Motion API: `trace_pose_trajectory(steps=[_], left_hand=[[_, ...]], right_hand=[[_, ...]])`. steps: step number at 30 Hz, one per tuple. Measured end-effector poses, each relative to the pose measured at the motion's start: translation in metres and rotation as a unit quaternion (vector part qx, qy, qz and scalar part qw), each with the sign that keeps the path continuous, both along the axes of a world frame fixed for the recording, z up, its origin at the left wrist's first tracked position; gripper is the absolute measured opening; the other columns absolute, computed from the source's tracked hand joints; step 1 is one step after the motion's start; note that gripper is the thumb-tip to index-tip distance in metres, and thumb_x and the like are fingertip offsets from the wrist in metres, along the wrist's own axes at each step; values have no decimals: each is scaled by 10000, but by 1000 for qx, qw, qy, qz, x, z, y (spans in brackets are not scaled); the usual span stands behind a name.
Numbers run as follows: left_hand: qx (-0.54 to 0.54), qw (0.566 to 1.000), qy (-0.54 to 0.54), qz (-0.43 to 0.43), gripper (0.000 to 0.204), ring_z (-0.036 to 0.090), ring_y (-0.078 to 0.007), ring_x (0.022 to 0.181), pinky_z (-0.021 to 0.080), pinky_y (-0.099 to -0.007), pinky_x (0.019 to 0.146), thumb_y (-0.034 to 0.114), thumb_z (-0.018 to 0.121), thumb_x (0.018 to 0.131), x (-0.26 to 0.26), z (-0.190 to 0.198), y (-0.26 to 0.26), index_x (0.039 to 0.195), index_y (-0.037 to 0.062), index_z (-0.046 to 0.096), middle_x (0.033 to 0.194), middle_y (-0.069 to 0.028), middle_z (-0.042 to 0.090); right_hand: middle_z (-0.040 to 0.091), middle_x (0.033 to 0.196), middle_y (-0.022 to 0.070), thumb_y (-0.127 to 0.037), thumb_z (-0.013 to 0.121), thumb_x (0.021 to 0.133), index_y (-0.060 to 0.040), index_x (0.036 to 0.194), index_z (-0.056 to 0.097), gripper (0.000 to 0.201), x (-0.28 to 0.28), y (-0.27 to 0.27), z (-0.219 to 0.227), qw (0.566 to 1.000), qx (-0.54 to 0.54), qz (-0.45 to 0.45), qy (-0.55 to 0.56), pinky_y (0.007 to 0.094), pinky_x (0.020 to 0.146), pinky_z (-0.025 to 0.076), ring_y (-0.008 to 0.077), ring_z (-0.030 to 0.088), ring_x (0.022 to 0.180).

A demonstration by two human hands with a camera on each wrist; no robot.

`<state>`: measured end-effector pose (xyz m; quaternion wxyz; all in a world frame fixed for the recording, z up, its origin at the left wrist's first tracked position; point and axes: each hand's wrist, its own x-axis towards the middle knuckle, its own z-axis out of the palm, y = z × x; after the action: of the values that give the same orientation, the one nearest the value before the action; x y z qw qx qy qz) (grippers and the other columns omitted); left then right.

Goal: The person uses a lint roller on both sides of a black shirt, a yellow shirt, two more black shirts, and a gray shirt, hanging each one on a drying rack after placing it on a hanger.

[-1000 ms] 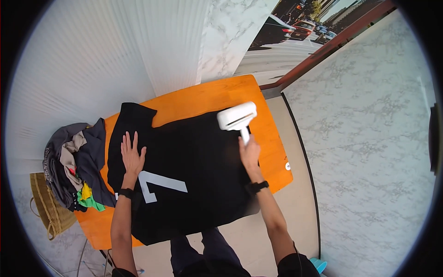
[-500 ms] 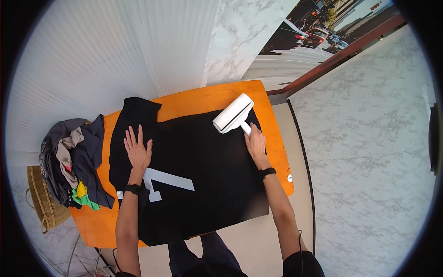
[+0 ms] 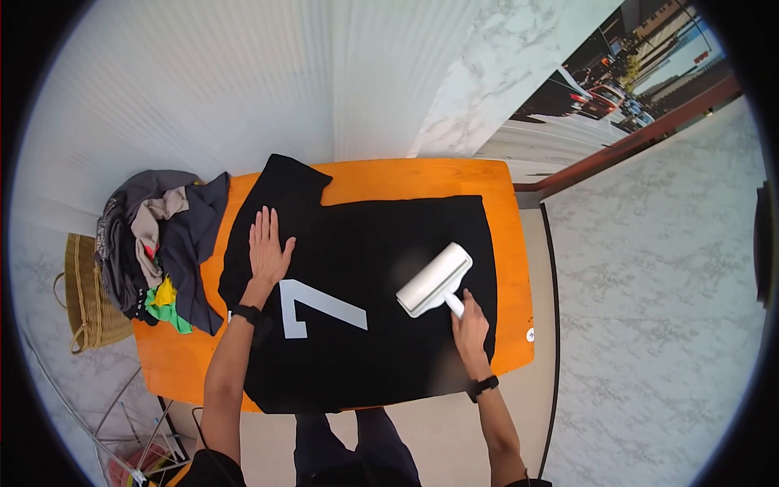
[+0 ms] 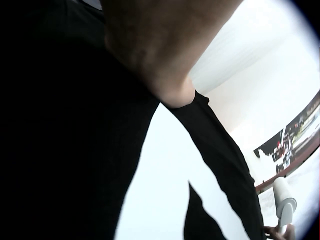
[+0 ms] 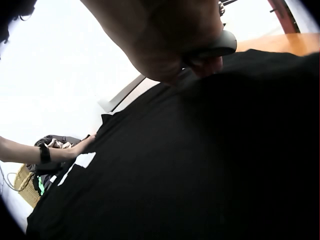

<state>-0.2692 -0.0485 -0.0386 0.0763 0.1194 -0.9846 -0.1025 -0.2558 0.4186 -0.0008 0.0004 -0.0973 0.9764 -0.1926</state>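
Note:
A black shirt (image 3: 381, 243) with a large white numeral lies spread on the orange table (image 3: 422, 172). My left hand (image 3: 269, 250) rests flat on its left part, fingers extended. On the right, my right hand (image 3: 471, 329) grips the handle of a white lint roller (image 3: 436, 280), whose head is over the shirt's right half; whether it touches the cloth I cannot tell. The left wrist view shows the roller (image 4: 283, 196) upright at the lower right. In the right wrist view the right hand (image 5: 170, 40) is curled round the handle, the roller head mostly hidden.
A heap of crumpled clothes (image 3: 191, 243) sits at the table's left end, with a woven basket (image 3: 89, 300) beyond the edge. A metal rack (image 3: 122, 422) stands at the lower left. White walls rise behind the table and to the right.
The roller in my right hand has moved from the shirt's far right edge down toward my body. My left hand stays flat on the cloth. The head view has shifted.

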Motion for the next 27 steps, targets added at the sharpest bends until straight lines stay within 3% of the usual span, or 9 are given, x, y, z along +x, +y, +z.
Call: trace_pose_trajectory(steps=[3,14,15,16,18,19,23,25,27], left_hand=[[-1,1000,-5,11,746,146,-338,1490,132,-473,1202,424,481,965,16,1,3,1536,27,208,1605,-184,176],[22,999,23,31,797,162,-351,1486,137,-464,1201,428,528,941,55,-4,-2,1530,2,202,1600,-208,178],[18,999,16,41,799,161,-344,1487,137,-457,1202,428,528,941,59,-3,-10,1530,-1,199,1600,-204,180],[14,999,8,50,802,161,-337,1489,136,-451,1204,429,528,942,64,-1,-17,1529,-4,196,1601,-200,182],[13,998,8,53,805,158,-326,1491,134,-442,1206,424,533,941,73,3,-26,1527,-12,194,1603,-191,183],[15,999,8,50,805,156,-328,1491,135,-442,1206,412,542,938,77,3,-30,1527,-12,195,1603,-191,181],[29,998,17,57,817,152,-336,1491,141,-442,1205,379,575,924,88,14,-32,1521,-28,195,1599,-201,179],[36,998,1,49,822,157,-340,1488,145,-443,1204,376,582,920,99,18,-22,1517,-37,195,1595,-209,184],[37,998,-23,35,834,180,-345,1479,157,-443,1200,371,600,910,108,19,-13,1505,-57,202,1582,-225,202]], right_hand=[[555,1336,248,-25,681,824,50,1090,541,310,19,13,-10,997,30,36,66,446,922,533,402,583,1181],[514,1393,225,-20,692,832,37,1045,540,268,45,39,1,999,19,-9,24,449,1020,468,405,511,1264],[636,1158,276,-115,698,864,23,983,554,233,43,30,12,991,50,5,124,465,866,532,415,625,1076],[636,1158,276,-115,698,864,23,983,554,233,42,23,23,991,48,12,126,465,866,532,415,625,1076],[664,821,267,-250,686,895,-2,910,557,280,38,-6,55,990,64,-97,-76,486,653,525,431,667,789],[604,629,232,-345,673,901,-19,864,546,352,36,-17,50,999,-4,-51,-2,506,533,461,449,621,616],[651,793,270,-271,632,891,-15,1011,541,297,6,-128,92,994,-66,29,-86,542,682,502,475,642,788],[658,926,263,-282,612,913,-27,1104,540,326,-11,-186,103,984,-84,86,-128,503,789,499,449,637,911],[654,923,253,-261,585,936,-9,1082,542,294,-29,-236,104,974,-84,173,-120,507,785,496,454,627,911]])
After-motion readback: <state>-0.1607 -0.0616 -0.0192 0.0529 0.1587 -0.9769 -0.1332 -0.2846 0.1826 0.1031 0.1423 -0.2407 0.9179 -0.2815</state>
